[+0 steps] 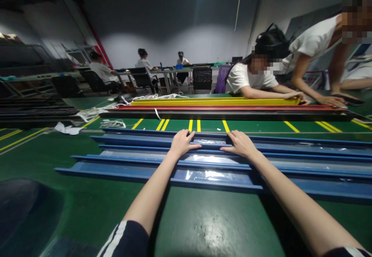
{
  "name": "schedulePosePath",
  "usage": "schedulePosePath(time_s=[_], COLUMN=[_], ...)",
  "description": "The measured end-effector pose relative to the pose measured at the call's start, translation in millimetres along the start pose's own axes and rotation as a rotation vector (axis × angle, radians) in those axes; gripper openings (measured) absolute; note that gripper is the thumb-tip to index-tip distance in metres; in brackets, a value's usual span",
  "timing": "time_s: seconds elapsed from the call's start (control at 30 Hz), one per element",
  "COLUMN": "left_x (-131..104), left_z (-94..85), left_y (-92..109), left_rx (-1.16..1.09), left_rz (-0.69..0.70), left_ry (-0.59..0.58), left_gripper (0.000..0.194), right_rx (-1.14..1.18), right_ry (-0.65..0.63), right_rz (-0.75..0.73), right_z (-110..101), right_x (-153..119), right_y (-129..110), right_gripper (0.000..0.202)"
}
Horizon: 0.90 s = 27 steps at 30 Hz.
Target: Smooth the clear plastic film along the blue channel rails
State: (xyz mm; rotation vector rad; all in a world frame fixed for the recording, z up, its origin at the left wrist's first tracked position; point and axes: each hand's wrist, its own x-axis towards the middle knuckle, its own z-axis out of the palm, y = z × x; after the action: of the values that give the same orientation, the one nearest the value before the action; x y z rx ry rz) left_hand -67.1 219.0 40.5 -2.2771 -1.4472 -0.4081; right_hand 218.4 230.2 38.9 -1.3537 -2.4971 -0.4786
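Observation:
Several long blue channel strips (116, 169) lie side by side across the green table, their hollow sides up and shiny clear film inside. Both of my hands are on the farthest blue channel (139, 138). My left hand (182, 142) grips it left of centre, fingers over the far edge and thumb along the near edge. A short way to the right, my right hand (240, 144) holds the same strip in a like way, thumb pointing inward. My forearms pass over the nearer strips and partly hide them.
Beyond lie a yellow strip (203, 102), a red strip (232, 107) and a black strip (203, 115). White cord (113, 123) and crumpled white paper (68, 128) are at left. Two co-workers (252, 80) lean over the table's far right side. Others sit behind.

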Motion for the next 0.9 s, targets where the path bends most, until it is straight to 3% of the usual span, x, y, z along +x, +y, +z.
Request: schedulePosePath(time_s=[0.13,0.27,0.4,0.53,0.67,0.9], left_x=[2.2,8.2,4.7,-13.5,-40.4,-83.2], left_z=[-14.1,-40.2,-75.2,-100.9,-109.0,-108.0], left_y=[1.8,7.3,18.3,35.9,60.7,107.4], left_rx=[0.037,0.068,0.083,0.073,0.032,-0.039], left_rz=[0.065,0.104,0.107,0.103,0.09,0.059], left_ry=[0.142,0.238,0.286,0.275,0.254,0.232], left_gripper=[0.073,0.073,0.075,0.075,0.075,0.077], right_rx=[-0.063,-0.116,-0.129,-0.121,-0.107,-0.105], right_ry=[0.147,0.244,0.289,0.281,0.266,0.219], right_rz=[-0.06,-0.085,-0.107,-0.107,-0.123,-0.148], right_z=[-11.7,-35.3,-68.0,-93.5,-102.9,-100.6], right_x=[-6.4,-10.8,-21.7,-45.7,-80.6,-141.5], right_y=[5.5,14.8,14.9,4.9,-5.6,-12.1], right_gripper=[0.073,0.069,0.067,0.067,0.066,0.066])
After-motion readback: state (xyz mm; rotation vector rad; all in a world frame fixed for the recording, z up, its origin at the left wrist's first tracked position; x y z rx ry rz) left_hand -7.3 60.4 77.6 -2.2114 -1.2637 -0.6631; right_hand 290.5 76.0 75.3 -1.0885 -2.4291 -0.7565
